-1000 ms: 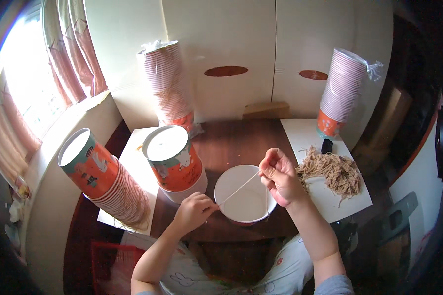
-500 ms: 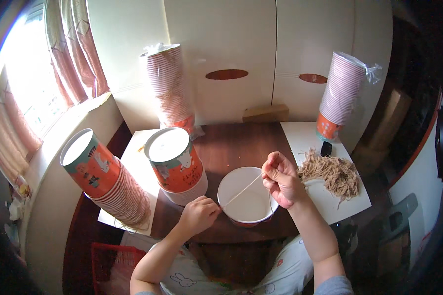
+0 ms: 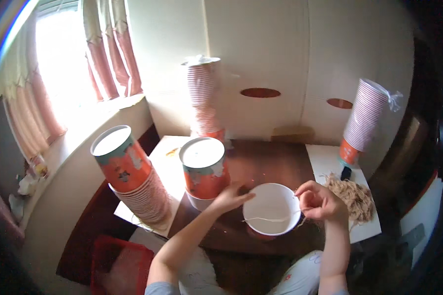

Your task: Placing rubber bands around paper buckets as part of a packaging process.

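Note:
A white-lined paper bucket [image 3: 270, 198] stands mouth up on the brown table before me. A thin pale string [image 3: 268, 220] lies across its mouth, with one end over the left rim. My right hand [image 3: 324, 201] is at the right rim, thumb and forefinger pinched on the string. My left hand [image 3: 231, 198] is slightly blurred, fingers stretched toward the bucket's left rim, holding nothing. Just beyond it stands an upside-down orange and green paper bucket [image 3: 206, 182] on a white one. To the right of my right hand lies a heap of tan strings [image 3: 352, 196].
At left a leaning stack of upturned buckets [image 3: 125, 162] stands on a white board [image 3: 157, 155]. Plastic-wrapped bucket stacks rise at the back [image 3: 202, 88] and far right [image 3: 364, 118]. A small black object [image 3: 346, 172] sits by the strings. A red basket [image 3: 120, 265] is below left.
My left hand has let go of the string and opened. My right hand has lowered to the bucket's right rim; the string now lies across the mouth. The whole view has shifted.

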